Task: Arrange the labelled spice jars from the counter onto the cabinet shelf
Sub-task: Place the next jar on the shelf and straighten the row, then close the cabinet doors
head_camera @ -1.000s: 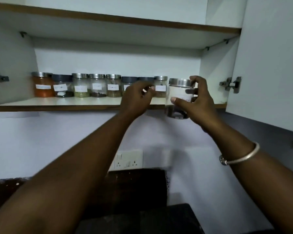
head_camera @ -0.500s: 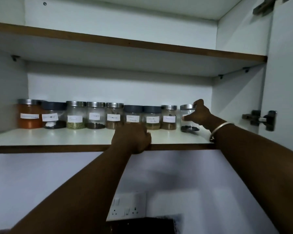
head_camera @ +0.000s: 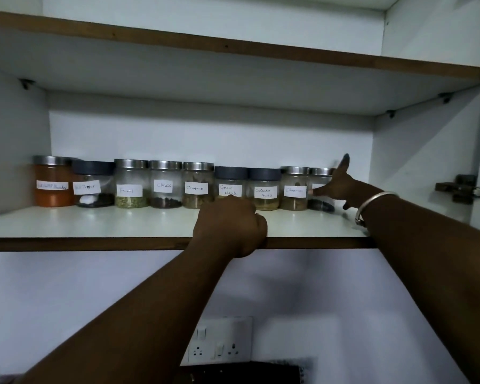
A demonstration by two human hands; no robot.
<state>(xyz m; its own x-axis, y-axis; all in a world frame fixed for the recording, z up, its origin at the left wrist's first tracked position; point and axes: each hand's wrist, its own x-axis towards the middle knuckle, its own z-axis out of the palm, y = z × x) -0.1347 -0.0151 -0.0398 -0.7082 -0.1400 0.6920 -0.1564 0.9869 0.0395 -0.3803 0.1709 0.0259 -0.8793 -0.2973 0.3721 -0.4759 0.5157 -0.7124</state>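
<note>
We see a white cabinet shelf with a brown wooden front edge [head_camera: 94, 225]. Along its back stand nine labelled clear glass spice jars [head_camera: 165, 187], with orange powder at the left end, then green fennel and dark cloves further along. Our left hand [head_camera: 230, 225] rests clenched on the shelf's front edge. Our right hand [head_camera: 341, 184], fingers spread straight and grasping nothing, touches the steel-lidded glass jar of dark bits [head_camera: 320, 177] at the row's right end.

1. The cupboard [head_camera: 205, 134] looks dim, with a cool bluish cast all round the left hand [head_camera: 230, 225].
2. Pale sheen patches lie on the shelf [head_camera: 94, 223] left of that hand.
3. Soft arm shadows smear the wall [head_camera: 275, 289] below it.
4. The right hand [head_camera: 341, 187] is blurred, the label [head_camera: 317, 187] beside it unreadable.
5. Straight lines bow toward the corners.
</note>
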